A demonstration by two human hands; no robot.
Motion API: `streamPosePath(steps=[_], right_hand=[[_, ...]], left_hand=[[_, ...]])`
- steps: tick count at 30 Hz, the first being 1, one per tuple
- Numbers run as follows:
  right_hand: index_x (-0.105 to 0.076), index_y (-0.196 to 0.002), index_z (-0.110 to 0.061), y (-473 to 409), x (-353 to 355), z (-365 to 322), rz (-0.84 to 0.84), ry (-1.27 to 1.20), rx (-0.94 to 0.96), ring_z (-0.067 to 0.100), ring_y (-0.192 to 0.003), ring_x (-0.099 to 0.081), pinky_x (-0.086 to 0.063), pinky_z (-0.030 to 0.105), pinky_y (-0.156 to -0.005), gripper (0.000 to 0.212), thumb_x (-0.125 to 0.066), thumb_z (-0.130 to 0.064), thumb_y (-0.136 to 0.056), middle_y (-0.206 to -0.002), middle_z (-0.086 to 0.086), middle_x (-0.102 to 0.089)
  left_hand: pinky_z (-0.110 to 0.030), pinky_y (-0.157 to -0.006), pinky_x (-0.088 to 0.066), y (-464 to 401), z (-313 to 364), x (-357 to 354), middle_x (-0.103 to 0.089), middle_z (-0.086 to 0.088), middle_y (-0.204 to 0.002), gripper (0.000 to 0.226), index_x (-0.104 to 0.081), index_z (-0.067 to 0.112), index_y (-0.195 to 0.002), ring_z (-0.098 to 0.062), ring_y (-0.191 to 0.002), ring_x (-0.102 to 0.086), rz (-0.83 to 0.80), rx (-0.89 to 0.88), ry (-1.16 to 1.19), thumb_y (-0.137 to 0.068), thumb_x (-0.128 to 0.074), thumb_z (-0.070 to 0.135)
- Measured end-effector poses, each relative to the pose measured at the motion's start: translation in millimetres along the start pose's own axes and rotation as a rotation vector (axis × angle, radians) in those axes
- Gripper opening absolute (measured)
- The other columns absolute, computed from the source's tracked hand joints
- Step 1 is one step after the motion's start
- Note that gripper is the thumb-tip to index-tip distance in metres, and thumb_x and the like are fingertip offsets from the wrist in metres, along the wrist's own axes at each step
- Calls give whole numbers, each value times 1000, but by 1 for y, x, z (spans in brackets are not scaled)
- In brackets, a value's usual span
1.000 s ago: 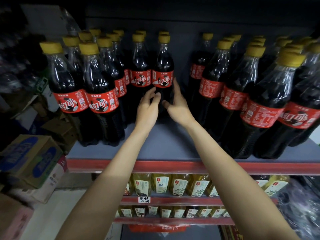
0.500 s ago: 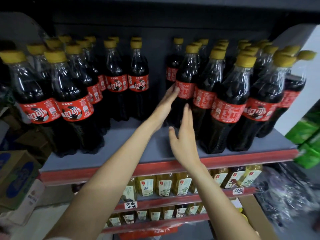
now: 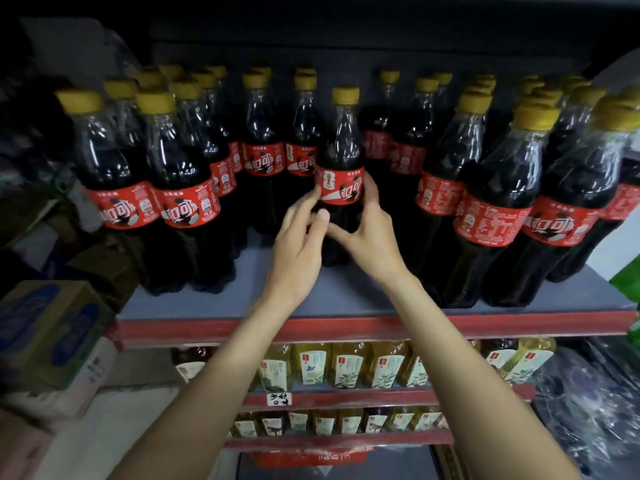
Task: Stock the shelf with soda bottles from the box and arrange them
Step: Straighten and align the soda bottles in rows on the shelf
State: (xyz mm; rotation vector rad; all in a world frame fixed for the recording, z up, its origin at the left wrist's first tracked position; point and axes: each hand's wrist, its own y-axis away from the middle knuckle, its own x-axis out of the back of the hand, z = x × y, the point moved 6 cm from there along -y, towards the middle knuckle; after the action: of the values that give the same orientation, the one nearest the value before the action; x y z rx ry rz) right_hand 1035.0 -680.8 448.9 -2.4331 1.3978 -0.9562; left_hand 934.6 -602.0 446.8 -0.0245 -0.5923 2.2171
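While the two rows of stocked cola are standing to either side, one cola bottle (image 3: 341, 174) is being handled in the gap at the middle of the grey shelf (image 3: 349, 299), upright, with its base down on the board and its red label turned roughly to the front. It is being gripped by the right hand (image 3: 372, 237), whose fingers are wrapped round the far side at label height and whose thumb is crossing the dark body below. The left hand (image 3: 298, 237) is being held against the near left side, fingers loosely spread, fingertips (image 3: 313, 199) at the lower label edge; whether they are pressing or only grazing cannot be told.

A full bottle of this kind is being judged fairly heavy for its width and top-tall, so tipping is the likely fault if it is pushed high up. Plastic walls are expected to give a little under a squeeze, and the glossy label looks slick, so the firmer waist just below the label is being favoured as the place to hold, with the yellow cap (image 3: 345, 95) left alone. Breakage is hardly being feared, but a knock could topple the close-packed neighbours (image 3: 265, 161) behind. Yellow bottles (image 3: 346, 365) are showing on the lower shelves, and a cardboard box (image 3: 52, 327) is sitting at the left.
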Motion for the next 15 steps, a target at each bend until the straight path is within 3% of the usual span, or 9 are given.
streamPosePath(steps=[2, 3, 6, 9, 13, 15], right_hand=[[-27, -146, -12, -4, -10, -8, -10, -10, 38, 18, -120, -55, -43, 27, -101, 90, -81, -22, -75, -131, 6, -58], [-30, -145, -10, -6, -16, -12, -10, -13, 64, 18, -123, -52, -40, 25, -103, 89, -82, -22, -74, -133, 7, -55], [-36, -142, -7, -9, -36, -21, 12, -9, 93, 20, -127, -47, -36, 24, -105, 87, -83, -23, -70, -137, 10, -49], [-37, -140, -11, -10, -51, -31, 37, 10, 68, 22, -120, -51, -43, 39, -99, 88, -84, -27, -68, -133, 9, -49], [-35, -139, -16, -10, -64, -43, 65, 107, 57, 26, -109, -57, -45, 37, -81, 87, -83, -35, -69, -129, 7, -46], [-35, -139, -15, -11, -70, -45, 63, 100, 61, 28, -108, -57, -46, 38, -80, 86, -82, -35, -70, -129, 8, -47]], left_hand=[[0, -95, -31, 6, -1, 13, -39, 9, -139, 40, -40, 23, -141, 6, -122, -42, 48, -22, -54, -101, -40, 19], [2, -92, -30, 8, -3, 19, -38, 9, -140, 41, -40, 22, -142, 1, -125, -42, 70, -21, -59, -101, -41, 17], [-5, -100, -30, 11, -11, 33, -35, 6, -147, 42, -37, 23, -143, -8, -133, -38, 126, 5, -66, -101, -40, 18], [-4, -103, -26, 13, -18, 45, -35, 9, -146, 41, -37, 25, -143, 3, -129, -34, 182, 71, -57, -102, -38, 25], [-40, -114, -31, 16, -36, 54, -37, 7, -147, 53, -37, 28, -143, -6, -135, -34, 222, 190, 37, -94, -33, 48], [-42, -115, -29, 18, -39, 55, -36, 8, -148, 61, -36, 27, -143, -7, -137, -33, 229, 220, 44, -88, -30, 52]])
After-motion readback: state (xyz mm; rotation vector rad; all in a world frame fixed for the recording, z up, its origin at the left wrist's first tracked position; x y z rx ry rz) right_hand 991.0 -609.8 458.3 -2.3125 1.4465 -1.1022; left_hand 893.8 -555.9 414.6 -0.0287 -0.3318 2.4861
